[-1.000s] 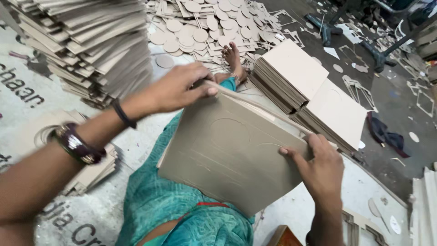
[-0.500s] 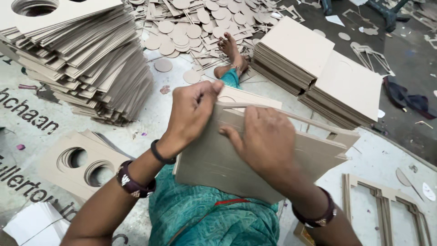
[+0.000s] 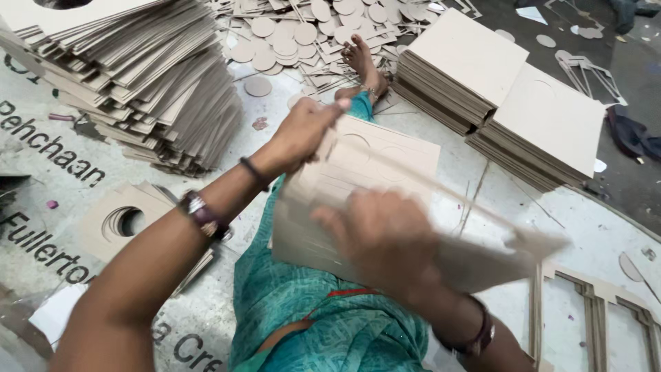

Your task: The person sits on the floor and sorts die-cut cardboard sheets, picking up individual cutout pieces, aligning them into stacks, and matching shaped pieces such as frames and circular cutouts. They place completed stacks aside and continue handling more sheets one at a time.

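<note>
The left hand (image 3: 303, 134) is pinching the cardboard sheets (image 3: 358, 179) at their far edge; the blurred right hand (image 3: 375, 234) is pressing them, fingers' closure unclear. Loose sheets risk sliding onto the floor (image 3: 482, 193).

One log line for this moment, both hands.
left hand: grips card sheet top edge | right hand: blurred, on sheet | card stacks: floor

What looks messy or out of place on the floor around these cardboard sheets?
The tall stack of cardboard sheets at upper left is splayed, its edges fanning out unevenly, unlike the two squared stacks at right. Punched-out cardboard discs and offcut strips lie scattered loose across the floor beyond the person's foot.
</note>
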{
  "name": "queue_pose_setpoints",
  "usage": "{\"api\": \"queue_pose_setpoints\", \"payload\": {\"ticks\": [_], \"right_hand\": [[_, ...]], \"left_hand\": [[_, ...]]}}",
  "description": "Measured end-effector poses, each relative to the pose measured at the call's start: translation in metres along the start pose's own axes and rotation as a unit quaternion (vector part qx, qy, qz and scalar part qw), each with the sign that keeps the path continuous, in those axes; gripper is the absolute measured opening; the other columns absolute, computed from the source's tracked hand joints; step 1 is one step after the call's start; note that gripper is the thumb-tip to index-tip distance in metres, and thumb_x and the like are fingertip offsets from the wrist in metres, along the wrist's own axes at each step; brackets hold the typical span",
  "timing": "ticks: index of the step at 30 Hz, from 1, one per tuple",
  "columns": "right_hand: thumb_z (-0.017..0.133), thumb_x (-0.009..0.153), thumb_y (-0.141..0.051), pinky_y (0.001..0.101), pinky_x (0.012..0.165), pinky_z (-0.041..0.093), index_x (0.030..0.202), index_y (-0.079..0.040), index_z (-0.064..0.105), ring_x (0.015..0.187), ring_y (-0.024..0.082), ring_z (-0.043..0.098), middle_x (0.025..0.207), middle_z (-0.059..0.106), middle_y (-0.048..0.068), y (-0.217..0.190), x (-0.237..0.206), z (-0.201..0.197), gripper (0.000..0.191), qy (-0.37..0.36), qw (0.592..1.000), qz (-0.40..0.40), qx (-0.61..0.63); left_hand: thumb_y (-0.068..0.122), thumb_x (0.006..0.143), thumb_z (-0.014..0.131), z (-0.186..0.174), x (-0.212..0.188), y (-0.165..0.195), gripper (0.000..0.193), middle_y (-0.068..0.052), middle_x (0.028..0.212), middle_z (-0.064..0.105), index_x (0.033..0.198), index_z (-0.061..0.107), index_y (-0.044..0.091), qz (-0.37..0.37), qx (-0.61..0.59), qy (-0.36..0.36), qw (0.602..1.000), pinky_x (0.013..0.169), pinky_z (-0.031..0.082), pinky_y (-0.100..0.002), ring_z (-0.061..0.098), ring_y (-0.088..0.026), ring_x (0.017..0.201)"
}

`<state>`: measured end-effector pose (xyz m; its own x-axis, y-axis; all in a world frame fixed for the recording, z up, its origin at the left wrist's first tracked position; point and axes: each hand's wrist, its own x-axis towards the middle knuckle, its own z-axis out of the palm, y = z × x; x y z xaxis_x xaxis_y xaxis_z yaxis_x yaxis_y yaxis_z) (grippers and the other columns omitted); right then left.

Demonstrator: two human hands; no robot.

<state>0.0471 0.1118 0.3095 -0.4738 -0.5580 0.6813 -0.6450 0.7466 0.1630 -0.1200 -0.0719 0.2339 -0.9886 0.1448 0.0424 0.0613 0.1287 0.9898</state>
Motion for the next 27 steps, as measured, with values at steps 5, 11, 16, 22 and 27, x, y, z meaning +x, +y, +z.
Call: {"api": "queue_pose_setpoints", "payload": {"ticks": [5, 11, 16, 22, 27], "right_hand": [[0.074, 0.079, -0.027, 0.0396, 0.060, 0.043, 0.078, -0.013, 0.055, 0.069, 0.024, 0.057, 0.073, 0.052, 0.004, -0.014, -0.021, -0.002, 0.023, -0.049, 0.997, -0.025, 0.053], [0.076, 0.080, -0.033, 0.0538, 0.065, 0.050, 0.099, -0.010, 0.065, 0.080, 0.039, 0.067, 0.084, 0.070, 0.013, 0.081, 0.021, 0.030, 0.032, -0.296, 0.951, 0.052, 0.077], [0.085, 0.066, -0.040, 0.0490, 0.078, 0.055, 0.105, -0.019, 0.077, 0.087, 0.036, 0.071, 0.089, 0.074, 0.014, 0.156, 0.055, 0.096, 0.045, -0.449, 0.887, 0.063, 0.094], [0.065, 0.090, -0.019, 0.0517, 0.076, 0.054, 0.096, -0.013, 0.076, 0.086, 0.036, 0.070, 0.089, 0.073, 0.015, 0.116, -0.030, 0.157, 0.014, -0.408, 0.913, 0.004, -0.007], [0.058, 0.081, -0.015, 0.0414, 0.080, 0.054, 0.124, 0.007, 0.063, 0.102, 0.035, 0.066, 0.116, 0.068, 0.030, 0.017, -0.169, 0.131, 0.049, -0.122, 0.989, -0.073, -0.048]], "left_hand": [[0.051, 0.096, 0.063, -0.008, 0.048, -0.023, 0.063, -0.002, 0.050, 0.050, 0.060, 0.053, 0.001, -0.063, 0.014, 0.156, 0.986, 0.038, 0.042, -0.035, 0.051, -0.016, 0.038], [0.064, 0.099, 0.058, -0.018, 0.070, -0.044, 0.062, -0.003, 0.078, 0.062, 0.101, 0.065, 0.002, 0.083, -0.125, 0.042, 0.988, 0.053, 0.049, -0.027, 0.058, -0.012, 0.063], [0.053, 0.091, 0.064, -0.012, 0.033, -0.109, 0.060, 0.002, 0.110, 0.067, 0.132, 0.047, 0.012, -0.048, -0.135, 0.062, 0.988, 0.074, 0.058, -0.028, 0.067, -0.008, 0.093], [0.028, 0.100, 0.064, 0.023, -0.011, -0.208, 0.030, -0.003, 0.089, 0.065, 0.105, 0.070, -0.001, -0.149, -0.163, 0.151, 0.964, 0.066, 0.046, -0.030, 0.054, -0.013, 0.077], [0.028, 0.098, 0.068, 0.035, -0.017, -0.224, 0.030, 0.000, 0.082, 0.068, 0.095, 0.073, -0.001, -0.133, -0.116, 0.234, 0.956, 0.068, 0.048, -0.030, 0.055, -0.011, 0.073]]}}
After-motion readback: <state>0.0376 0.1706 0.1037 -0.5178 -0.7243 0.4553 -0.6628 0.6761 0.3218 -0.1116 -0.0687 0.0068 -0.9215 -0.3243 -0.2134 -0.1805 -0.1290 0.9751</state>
